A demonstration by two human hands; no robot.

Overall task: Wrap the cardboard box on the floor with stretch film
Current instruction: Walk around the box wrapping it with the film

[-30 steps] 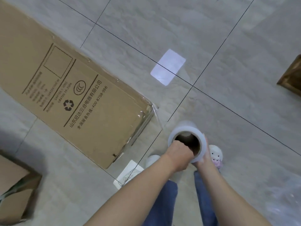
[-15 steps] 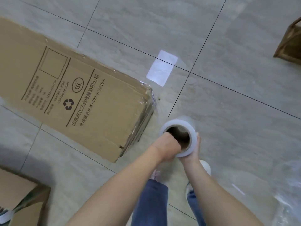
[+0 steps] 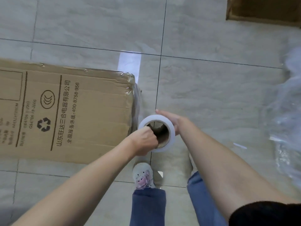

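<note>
Roll of clear stretch film [image 3: 169, 123] carried from beyond the corner to the film-covered end of the long brown cardboard box [image 3: 68, 111] at frame centre, left hand [image 3: 145, 141] hooked into the core, right hand [image 3: 171, 119] flat against its side; next pass ready.

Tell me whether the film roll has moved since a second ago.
Yes. The film roll, held in both hands, now sits right beside the cardboard box end, closer than before.

Single head view, steeply downward, close above hands, tiled floor [image 3: 211, 95] filling frame.
</note>
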